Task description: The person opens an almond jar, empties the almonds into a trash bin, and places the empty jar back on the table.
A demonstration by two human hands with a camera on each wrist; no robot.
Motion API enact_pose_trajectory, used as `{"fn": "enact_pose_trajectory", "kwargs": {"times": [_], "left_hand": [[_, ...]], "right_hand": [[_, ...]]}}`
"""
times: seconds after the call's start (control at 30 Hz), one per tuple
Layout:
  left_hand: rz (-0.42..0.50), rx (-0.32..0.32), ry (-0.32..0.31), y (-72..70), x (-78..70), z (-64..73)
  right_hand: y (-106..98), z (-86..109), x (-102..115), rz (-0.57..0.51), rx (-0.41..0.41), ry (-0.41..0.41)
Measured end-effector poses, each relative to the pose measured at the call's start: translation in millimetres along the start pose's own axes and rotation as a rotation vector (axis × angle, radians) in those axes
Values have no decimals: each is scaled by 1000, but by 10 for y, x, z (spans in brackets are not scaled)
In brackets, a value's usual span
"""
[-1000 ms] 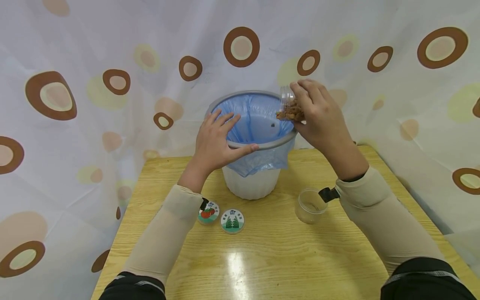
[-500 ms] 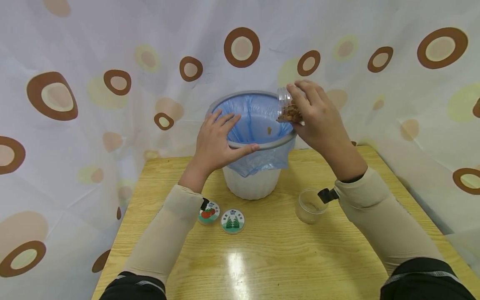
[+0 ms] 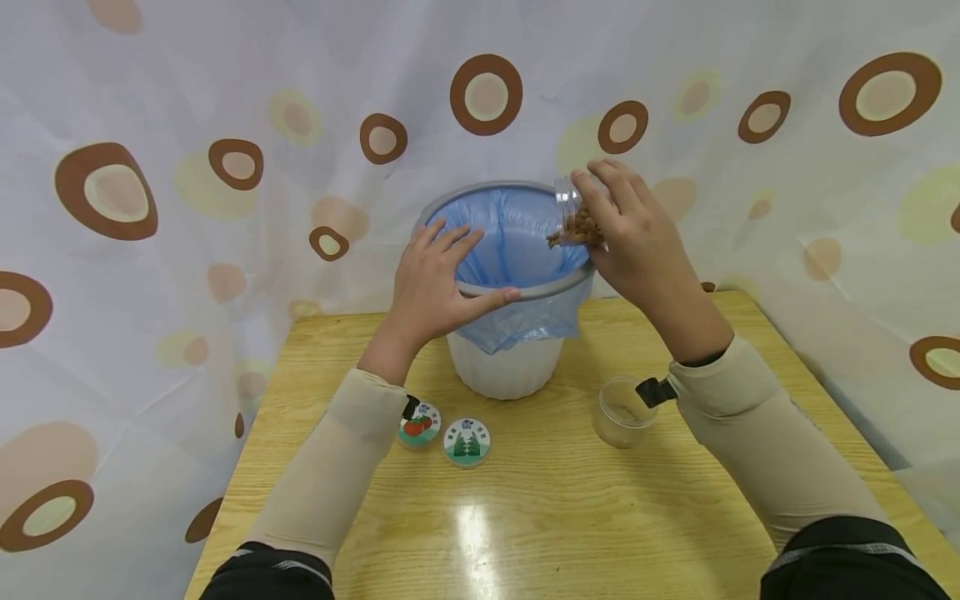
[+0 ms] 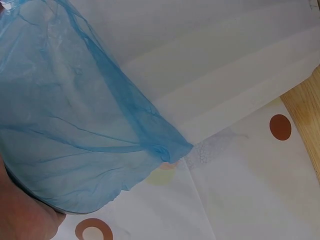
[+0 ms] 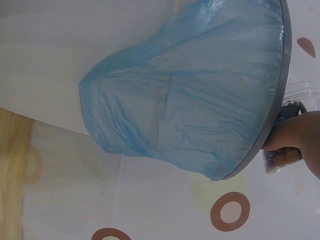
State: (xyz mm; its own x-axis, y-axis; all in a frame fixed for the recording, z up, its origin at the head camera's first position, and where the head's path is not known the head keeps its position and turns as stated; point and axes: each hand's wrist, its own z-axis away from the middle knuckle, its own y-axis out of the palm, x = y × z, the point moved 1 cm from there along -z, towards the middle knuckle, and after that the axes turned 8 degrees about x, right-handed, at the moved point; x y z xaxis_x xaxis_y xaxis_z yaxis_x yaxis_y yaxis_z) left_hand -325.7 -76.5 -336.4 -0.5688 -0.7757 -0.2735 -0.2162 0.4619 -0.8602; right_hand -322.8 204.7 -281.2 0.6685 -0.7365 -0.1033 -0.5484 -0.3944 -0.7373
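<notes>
My right hand [image 3: 637, 225] grips a clear jar [image 3: 566, 198] tipped on its side at the bin's right rim. Brown nut-like pieces [image 3: 581, 227] crowd the jar's lower side, some at its mouth. My left hand [image 3: 431, 287] rests at the left front of the rim [image 3: 551, 289], fingers spread and nearly straight, thumb along the front. A blue plastic bag [image 3: 510, 321] lines the white bin [image 3: 504, 367] and hangs over its outside. From the right wrist, the jar [image 5: 271, 162] and hand [image 5: 305, 137] show just beyond the rim; the left wrist view shows mostly bag [image 4: 75, 115].
Two round lids with printed labels, one with tomatoes [image 3: 418, 427] and one with green leaves [image 3: 467, 443], lie on the wooden table [image 3: 555, 517] at front left. A clear round tub [image 3: 622, 412] stands at right, near the right wrist. A patterned cloth [image 3: 300, 50] hangs behind.
The jar has shifted slightly left over the bin, and pieces now jut from its mouth. Single pieces seen dropping against the liner earlier are out of sight. The left hand stays put.
</notes>
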Motion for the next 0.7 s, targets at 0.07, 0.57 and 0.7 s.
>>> {"fn": "enact_pose_trajectory", "kwargs": {"times": [0.07,0.57,0.7], "left_hand": [[-2,-1,-1,-6,-1,3],[-2,-10,-5,-10,6,7],[3,-10,-8,-9,8,11]], "right_hand": [[15,-5,0,5,-7,-9],[7,-10,34,16,-4,2],[14,-16,35,17,-4,1]]}}
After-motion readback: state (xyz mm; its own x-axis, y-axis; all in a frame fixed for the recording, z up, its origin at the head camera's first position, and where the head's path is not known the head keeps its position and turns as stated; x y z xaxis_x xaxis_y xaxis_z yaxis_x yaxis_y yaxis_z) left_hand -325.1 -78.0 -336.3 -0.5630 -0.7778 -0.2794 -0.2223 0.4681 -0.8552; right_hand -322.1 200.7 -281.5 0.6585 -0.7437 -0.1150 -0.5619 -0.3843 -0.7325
